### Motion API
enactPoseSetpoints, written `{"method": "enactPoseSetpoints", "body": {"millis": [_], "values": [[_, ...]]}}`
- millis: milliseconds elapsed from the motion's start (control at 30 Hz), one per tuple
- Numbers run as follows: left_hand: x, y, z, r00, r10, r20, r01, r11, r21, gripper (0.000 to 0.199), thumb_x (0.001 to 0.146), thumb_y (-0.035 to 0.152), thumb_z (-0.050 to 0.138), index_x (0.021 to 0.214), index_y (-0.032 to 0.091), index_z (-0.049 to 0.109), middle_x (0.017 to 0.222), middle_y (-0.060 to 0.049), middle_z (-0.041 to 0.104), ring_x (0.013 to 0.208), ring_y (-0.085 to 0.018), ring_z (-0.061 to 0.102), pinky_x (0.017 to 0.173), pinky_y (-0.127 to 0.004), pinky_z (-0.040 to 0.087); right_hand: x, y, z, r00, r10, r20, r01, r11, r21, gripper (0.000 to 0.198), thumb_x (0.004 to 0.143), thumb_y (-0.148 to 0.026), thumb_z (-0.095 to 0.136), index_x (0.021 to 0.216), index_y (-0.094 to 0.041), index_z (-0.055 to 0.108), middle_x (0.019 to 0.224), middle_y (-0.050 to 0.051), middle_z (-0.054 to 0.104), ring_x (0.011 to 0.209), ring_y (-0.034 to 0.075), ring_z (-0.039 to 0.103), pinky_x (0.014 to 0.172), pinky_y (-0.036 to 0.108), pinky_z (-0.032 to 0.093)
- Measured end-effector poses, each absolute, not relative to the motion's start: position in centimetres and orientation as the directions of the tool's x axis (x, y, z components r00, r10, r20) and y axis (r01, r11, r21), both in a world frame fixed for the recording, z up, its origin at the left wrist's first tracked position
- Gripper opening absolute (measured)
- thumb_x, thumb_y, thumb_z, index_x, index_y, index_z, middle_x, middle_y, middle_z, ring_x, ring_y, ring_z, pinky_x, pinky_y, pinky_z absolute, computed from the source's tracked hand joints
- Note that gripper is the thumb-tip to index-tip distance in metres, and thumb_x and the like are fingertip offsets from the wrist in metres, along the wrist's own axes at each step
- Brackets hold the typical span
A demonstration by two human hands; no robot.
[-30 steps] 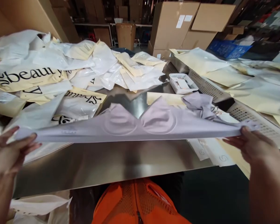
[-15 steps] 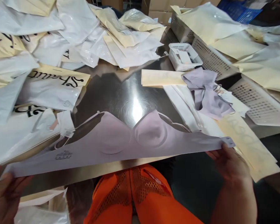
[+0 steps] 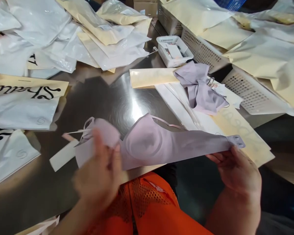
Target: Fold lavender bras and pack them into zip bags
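Right hand (image 3: 238, 174) pinches lilac bra (image 3: 147, 143) by end, apparently for tautness; blurred left hand (image 3: 99, 174) grips near opposite cup (image 3: 106, 130).

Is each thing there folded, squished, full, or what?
Bra: right side stretched out, that end unhooked
Left hand: on the bra, blurry; grip unclear
Right hand: pinching the bra's end
Purple garment: bunched up
Small basket: upright, things inside
Big basket: bags over it
Left bags: piled up

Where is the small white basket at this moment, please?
In the head view, the small white basket stands upper right of centre, just beyond the crumpled lilac garment.
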State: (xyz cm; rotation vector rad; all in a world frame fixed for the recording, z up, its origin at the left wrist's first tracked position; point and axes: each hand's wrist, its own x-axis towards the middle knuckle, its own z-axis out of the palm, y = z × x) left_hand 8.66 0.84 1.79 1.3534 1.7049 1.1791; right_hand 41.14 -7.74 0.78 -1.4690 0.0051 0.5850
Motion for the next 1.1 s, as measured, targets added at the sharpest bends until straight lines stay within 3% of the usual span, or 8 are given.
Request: {"method": "enactPoseSetpoints", "body": {"millis": [133,200,367,467,533,700,833,1100], "values": [[12.4,-0.6,0.1,0.505,0.778,0.373,0.595,-0.627,0.503,0.051,0.089,0.024,0.066,0.137,0.016,0.053,0.099,-0.007,0.075,0.082,-0.020,0.072,0.070,-0.024,0.055,40.6,-8.1,1.3,0.856,0.457,-0.242,-0.285,0.026,-0.958,0.032,0.053,-0.041,0.085,0.062,-0.014,0.069,0.054,0.006,0.066,0.045,0.025,0.066,0.043,0.038,0.061],[11.5,-1.3,-0.5,0.601,0.681,0.417,0.575,-0.732,0.366,0.045,0.095,0.021,0.055,0.138,0.011,0.050,0.110,-0.009,0.073,0.092,-0.019,0.071,0.078,-0.024,0.054,39.7,-7.9,2.0,0.862,0.482,-0.159,-0.209,0.051,-0.977,0.037,0.048,-0.045,0.089,0.059,-0.015,0.071,0.052,0.005,0.066,0.043,0.024,0.065,0.042,0.037,0.060],[5.0,-2.1,-0.5,0.553,0.717,0.424,0.699,-0.676,0.232,0.024,0.097,0.020,0.052,0.116,0.013,0.064,0.097,-0.006,0.076,0.083,-0.017,0.072,0.078,-0.025,0.051,34.2,-6.3,4.8,0.724,0.687,-0.066,-0.093,0.003,-0.996,0.018,0.081,-0.040,0.073,0.073,-0.024,0.076,0.062,0.000,0.071,0.057,0.020,0.071,0.053,0.028,0.062],[1.3,-3.0,-0.4,0.459,0.776,0.433,0.765,-0.593,0.251,0.023,0.095,0.020,0.057,0.116,0.016,0.066,0.098,-0.005,0.076,0.085,-0.016,0.071,0.079,-0.024,0.050,31.5,-4.0,6.4,0.090,0.988,-0.129,-0.011,-0.128,-0.992,0.017,0.091,-0.035,0.063,0.100,-0.029,0.076,0.086,0.001,0.077,0.079,0.021,0.074,0.068,0.031,0.063],[-0.8,-3.9,-0.6,0.382,0.810,0.444,0.828,-0.514,0.225,0.023,0.095,0.020,0.058,0.116,0.017,0.067,0.096,-0.004,0.076,0.079,-0.015,0.071,0.073,-0.023,0.049,30.7,-1.8,7.0,-0.217,0.970,-0.106,0.123,-0.080,-0.989,0.031,0.094,-0.037,0.059,0.122,-0.030,0.068,0.108,0.004,0.075,0.094,0.022,0.073,0.081,0.036,0.062],[-4.3,-6.2,-1.6,0.222,0.883,0.413,0.948,-0.295,0.119,0.023,0.095,0.024,0.057,0.114,0.019,0.069,0.092,-0.005,0.076,0.075,-0.018,0.071,0.058,-0.025,0.045,29.8,4.7,5.6,-0.209,0.975,0.071,0.626,0.189,-0.757,0.051,0.094,-0.050,0.055,0.138,-0.023,0.055,0.134,0.010,0.061,0.119,0.026,0.060,0.100,0.044,0.050],[-5.8,-6.6,-2.0,0.207,0.874,0.439,0.941,-0.300,0.154,0.024,0.094,0.024,0.057,0.116,0.020,0.067,0.097,-0.004,0.076,0.078,-0.019,0.072,0.067,-0.027,0.050,26.5,7.9,3.5,-0.541,0.834,-0.106,0.751,0.423,-0.507,0.058,0.085,-0.066,0.058,0.114,-0.016,0.068,0.107,0.013,0.069,0.105,0.032,0.063,0.084,0.043,0.051],[-4.6,0.1,0.3,0.438,0.660,0.610,0.783,-0.614,0.103,0.032,0.092,0.025,0.057,0.122,0.023,0.064,0.101,-0.002,0.076,0.079,-0.020,0.073,0.075,-0.028,0.053,22.4,10.8,0.8,-0.571,0.744,-0.346,0.813,0.455,-0.364,0.054,0.079,-0.073,0.059,0.073,-0.021,0.072,0.070,0.006,0.069,0.066,0.021,0.063,0.053,0.028,0.037]]}}
